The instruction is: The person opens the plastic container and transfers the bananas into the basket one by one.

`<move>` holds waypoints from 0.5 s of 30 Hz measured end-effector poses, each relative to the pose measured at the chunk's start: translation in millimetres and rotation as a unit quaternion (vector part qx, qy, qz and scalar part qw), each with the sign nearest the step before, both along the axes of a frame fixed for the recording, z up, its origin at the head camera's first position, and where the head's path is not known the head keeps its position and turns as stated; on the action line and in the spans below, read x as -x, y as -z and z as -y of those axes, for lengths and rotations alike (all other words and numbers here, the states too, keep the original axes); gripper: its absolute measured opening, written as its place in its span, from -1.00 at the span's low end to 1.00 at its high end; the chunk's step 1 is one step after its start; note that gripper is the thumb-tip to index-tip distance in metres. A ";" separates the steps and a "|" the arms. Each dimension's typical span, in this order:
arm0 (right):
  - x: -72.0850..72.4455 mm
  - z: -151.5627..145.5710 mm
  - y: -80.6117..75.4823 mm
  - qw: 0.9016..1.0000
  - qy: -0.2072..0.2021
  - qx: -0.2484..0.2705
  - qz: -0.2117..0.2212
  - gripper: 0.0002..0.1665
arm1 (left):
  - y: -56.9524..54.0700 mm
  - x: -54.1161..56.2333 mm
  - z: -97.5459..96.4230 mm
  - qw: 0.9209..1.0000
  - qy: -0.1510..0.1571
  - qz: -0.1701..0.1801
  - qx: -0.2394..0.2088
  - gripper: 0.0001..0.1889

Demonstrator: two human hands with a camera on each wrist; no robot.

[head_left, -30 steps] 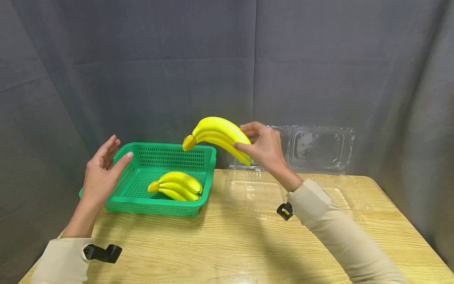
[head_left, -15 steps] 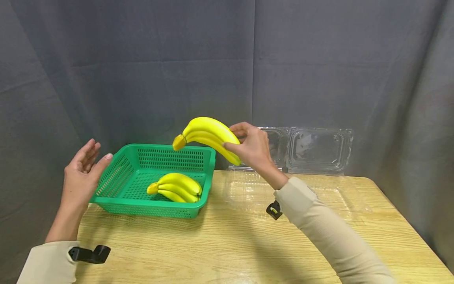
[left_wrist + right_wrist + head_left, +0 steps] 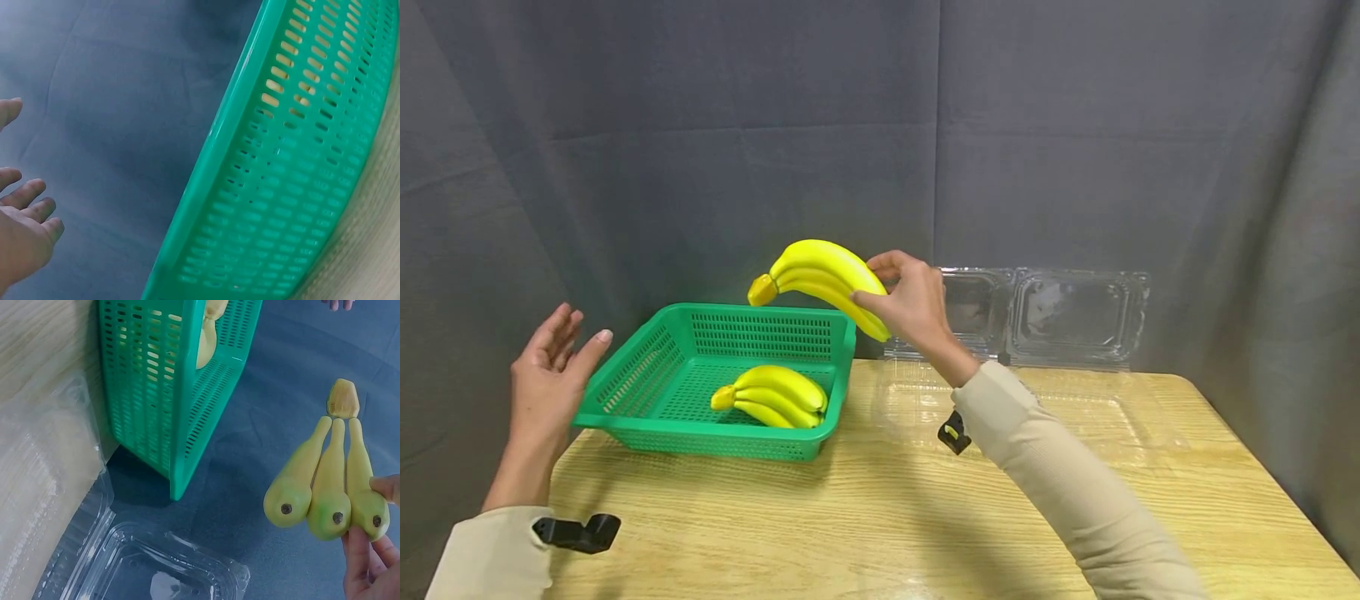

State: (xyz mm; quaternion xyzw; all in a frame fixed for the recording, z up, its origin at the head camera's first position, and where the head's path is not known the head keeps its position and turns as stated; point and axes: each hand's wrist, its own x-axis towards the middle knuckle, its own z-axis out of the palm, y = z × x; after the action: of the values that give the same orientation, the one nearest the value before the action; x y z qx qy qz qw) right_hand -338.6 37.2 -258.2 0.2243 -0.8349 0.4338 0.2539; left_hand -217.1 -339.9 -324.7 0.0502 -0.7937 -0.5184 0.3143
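Note:
My right hand (image 3: 913, 304) pinches a bunch of yellow bananas (image 3: 820, 271) by its tip end, with the stem pointing left. The bunch hangs in the air above the right back rim of a green basket (image 3: 718, 429). In the right wrist view the three bananas (image 3: 329, 481) show their dark tips, with thumb and fingers at one of them. A second bunch of bananas (image 3: 778, 396) lies inside the basket at its right front. My left hand (image 3: 550, 375) is raised beside the basket's left end, fingers loosely spread and holding nothing.
Clear plastic clamshell boxes stand to the right of the basket, their lids (image 3: 1078, 317) raised at the back and their bases (image 3: 940, 400) on the wooden table (image 3: 775, 525). A grey curtain (image 3: 737, 142) hangs close behind the table.
My right hand has carried the bunch of bananas leftward, from near the clear boxes to over the basket's right side. My left hand has moved left, away from the basket.

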 end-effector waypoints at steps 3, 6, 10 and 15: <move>1.4 3.4 0.2 1.000 0.003 0.000 0.002 -0.55 | 2.4 0.6 4.0 1.000 -0.006 0.005 0.000 -0.28; 2.3 5.6 1.6 1.000 0.006 0.003 0.009 -0.56 | 4.8 1.0 7.6 1.000 -0.005 0.008 0.003 -0.27; 3.3 8.4 5.3 1.000 0.009 0.005 0.017 -0.56 | 9.6 1.2 12.2 1.000 -0.002 0.010 0.016 -0.27; 5.1 12.6 9.7 1.000 0.008 0.008 0.019 -0.56 | 16.5 1.2 18.6 0.999 -0.014 0.024 0.042 -0.23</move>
State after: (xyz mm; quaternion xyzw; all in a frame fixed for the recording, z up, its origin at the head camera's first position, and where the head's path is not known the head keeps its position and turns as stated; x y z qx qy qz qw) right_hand -343.7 24.6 -268.0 0.2069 -0.8377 0.4428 0.2439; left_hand -218.3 -358.5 -341.2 0.0606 -0.8215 -0.4785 0.3042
